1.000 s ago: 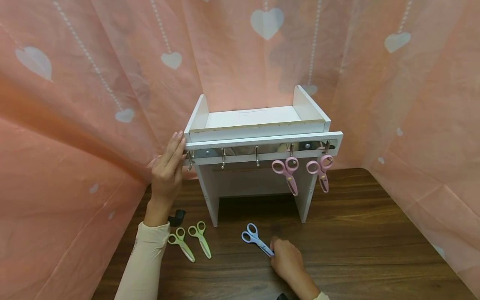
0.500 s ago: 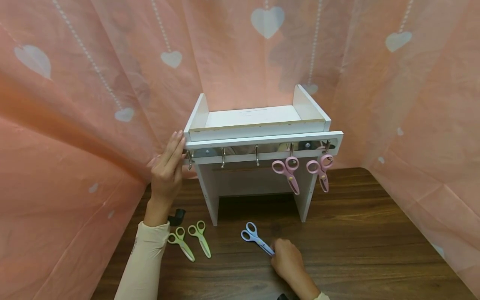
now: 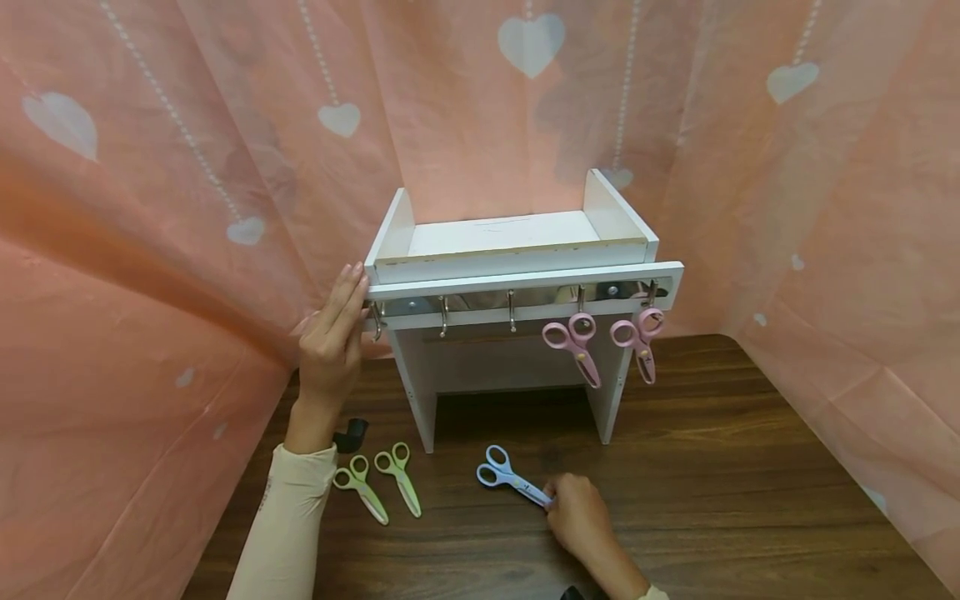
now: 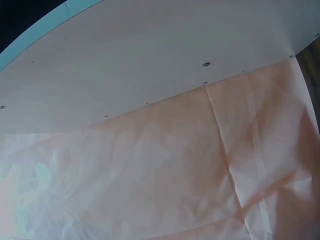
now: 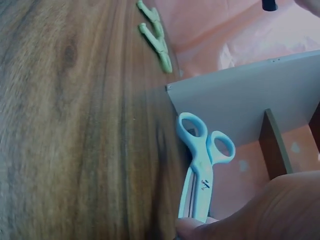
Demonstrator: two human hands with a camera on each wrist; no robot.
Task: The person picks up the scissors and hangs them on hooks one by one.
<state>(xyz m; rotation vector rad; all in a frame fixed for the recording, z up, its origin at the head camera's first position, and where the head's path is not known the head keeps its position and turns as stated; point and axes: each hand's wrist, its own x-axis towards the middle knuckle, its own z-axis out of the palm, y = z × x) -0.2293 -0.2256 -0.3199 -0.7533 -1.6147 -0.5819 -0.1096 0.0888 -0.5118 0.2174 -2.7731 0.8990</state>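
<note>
My right hand point(image 3: 581, 514) pinches a pair of blue scissors point(image 3: 512, 476) by the blade end, its handle loops pointing away to the left. In the right wrist view, the blue scissors point(image 5: 201, 165) stand out from thumb and fingers, close over the wooden table. My left hand point(image 3: 330, 342) rests with straight fingers against the left end of the white hook rail point(image 3: 480, 315) on a white shelf unit point(image 3: 408, 392). Two pink scissors, one point(image 3: 573, 343) beside the other point(image 3: 640, 340), hang on the two rightmost hooks. The hooks to their left hold nothing.
Two green scissors, one point(image 3: 362, 487) left of the other point(image 3: 400, 477), lie on the dark wooden table point(image 3: 697, 467) near the left forearm. A pink curtain point(image 3: 840, 250) with white hearts surrounds the table at the back and sides.
The right hand has shifted slightly right, and the blue scissors have turned a little in its grip. The left hand keeps its place at the rail.
</note>
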